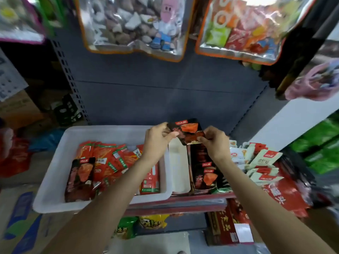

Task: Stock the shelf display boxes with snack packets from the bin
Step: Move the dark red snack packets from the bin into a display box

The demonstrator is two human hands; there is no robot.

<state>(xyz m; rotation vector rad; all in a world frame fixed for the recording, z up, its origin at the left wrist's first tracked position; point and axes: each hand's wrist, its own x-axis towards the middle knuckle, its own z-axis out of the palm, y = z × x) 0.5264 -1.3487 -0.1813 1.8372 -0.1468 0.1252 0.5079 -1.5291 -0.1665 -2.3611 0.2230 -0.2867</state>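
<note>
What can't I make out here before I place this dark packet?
- Head view: dark packet corners sit under fingers of left hand and right hand.
- Dark display box: fill level hidden by right wrist.
- White bin: right-side contents hidden by left forearm.
- Packet print: too blurred.

You reach both bare arms forward, your left hand (158,138) and right hand (214,142) pinching with thumbs and curled fingers.

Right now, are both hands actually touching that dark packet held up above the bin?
Touching. The head view shows the left hand and right hand each pinching an edge of the dark packet, thumbs on its face.
</note>
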